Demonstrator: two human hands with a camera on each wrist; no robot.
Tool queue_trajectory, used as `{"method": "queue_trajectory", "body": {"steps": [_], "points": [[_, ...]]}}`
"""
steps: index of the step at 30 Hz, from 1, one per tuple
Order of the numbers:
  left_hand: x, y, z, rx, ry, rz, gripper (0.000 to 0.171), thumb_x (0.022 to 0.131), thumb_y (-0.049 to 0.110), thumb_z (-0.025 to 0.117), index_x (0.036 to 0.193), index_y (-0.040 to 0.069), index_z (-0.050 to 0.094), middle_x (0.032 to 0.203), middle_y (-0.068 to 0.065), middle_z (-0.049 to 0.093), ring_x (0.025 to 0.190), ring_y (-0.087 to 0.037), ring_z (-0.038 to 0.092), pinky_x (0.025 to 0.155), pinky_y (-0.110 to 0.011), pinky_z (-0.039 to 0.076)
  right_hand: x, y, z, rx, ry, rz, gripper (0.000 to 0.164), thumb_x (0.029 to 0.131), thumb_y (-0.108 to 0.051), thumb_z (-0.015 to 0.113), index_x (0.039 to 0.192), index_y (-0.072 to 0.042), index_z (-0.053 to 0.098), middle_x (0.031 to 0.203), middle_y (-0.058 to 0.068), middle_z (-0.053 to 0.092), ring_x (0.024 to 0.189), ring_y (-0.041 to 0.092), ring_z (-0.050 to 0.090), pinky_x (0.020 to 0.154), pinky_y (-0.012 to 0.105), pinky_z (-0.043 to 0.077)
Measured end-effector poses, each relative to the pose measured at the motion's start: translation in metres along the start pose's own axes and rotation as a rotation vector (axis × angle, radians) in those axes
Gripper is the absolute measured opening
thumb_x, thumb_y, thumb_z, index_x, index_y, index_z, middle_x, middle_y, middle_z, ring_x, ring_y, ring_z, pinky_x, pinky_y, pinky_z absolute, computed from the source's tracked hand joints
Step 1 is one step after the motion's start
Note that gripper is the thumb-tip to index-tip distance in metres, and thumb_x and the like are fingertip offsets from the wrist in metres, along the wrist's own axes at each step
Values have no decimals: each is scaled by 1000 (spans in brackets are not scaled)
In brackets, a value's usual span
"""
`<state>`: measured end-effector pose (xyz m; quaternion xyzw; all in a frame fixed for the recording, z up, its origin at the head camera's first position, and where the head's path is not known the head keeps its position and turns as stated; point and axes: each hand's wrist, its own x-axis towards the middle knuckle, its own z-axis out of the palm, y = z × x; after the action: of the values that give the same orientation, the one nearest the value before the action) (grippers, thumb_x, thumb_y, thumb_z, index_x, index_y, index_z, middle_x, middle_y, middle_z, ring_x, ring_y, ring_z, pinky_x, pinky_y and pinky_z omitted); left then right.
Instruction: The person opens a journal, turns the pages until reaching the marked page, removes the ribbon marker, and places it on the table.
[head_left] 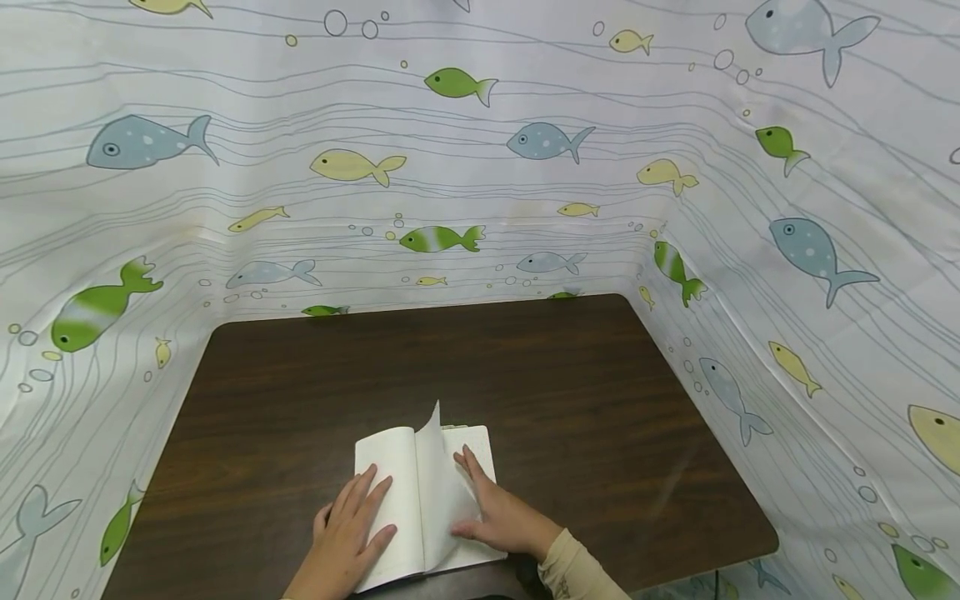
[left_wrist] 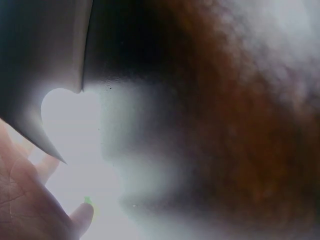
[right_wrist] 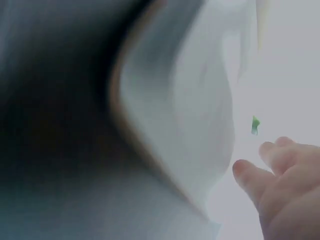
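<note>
An open notebook (head_left: 396, 508) with blank white pages lies near the front of the dark wooden table. One loose leaf (head_left: 438, 487) stands raised from the middle, its top corner pointing up and its side bowed toward the right. My left hand (head_left: 341, 527) rests on the left page with its fingers spread. Over the right page, my right hand (head_left: 510, 515) has its thumb at the raised leaf and its fingers extended, not curled round it. In the right wrist view, the curved leaf (right_wrist: 205, 105) appears beside the right hand's fingers (right_wrist: 252, 180). Glare washes out much of the left wrist view.
The brown tabletop (head_left: 585, 417) has rounded corners. A white fish-print curtain (head_left: 480, 183) surrounds it at the back and both sides. Something dark (head_left: 487, 579) sits at the table's front edge, below the notebook.
</note>
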<state>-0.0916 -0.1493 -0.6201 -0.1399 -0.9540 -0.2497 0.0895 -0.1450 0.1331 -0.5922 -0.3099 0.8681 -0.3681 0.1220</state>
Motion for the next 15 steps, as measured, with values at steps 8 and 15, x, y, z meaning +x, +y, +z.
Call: {"method": "queue_trajectory", "body": {"steps": [8, 15], "points": [[1, 0, -2, -18, 18, 21, 63, 92, 45, 61, 147, 24, 41, 158, -1, 27, 139, -24, 25, 91, -56, 25, 4, -22, 12, 309, -164, -123, 66, 98, -31, 57, 154, -19, 24, 153, 2, 38, 133, 10, 40, 108, 29, 37], [-1, 0, -4, -38, 60, 47, 64, 81, 21, 72, 137, 2, 49, 150, -14, 37, 137, -33, 27, 90, -54, 27, 7, -32, 16, 189, -262, -243, 58, 98, -32, 56, 150, -21, 34, 161, -1, 18, 147, 18, 20, 114, 33, 30]]}}
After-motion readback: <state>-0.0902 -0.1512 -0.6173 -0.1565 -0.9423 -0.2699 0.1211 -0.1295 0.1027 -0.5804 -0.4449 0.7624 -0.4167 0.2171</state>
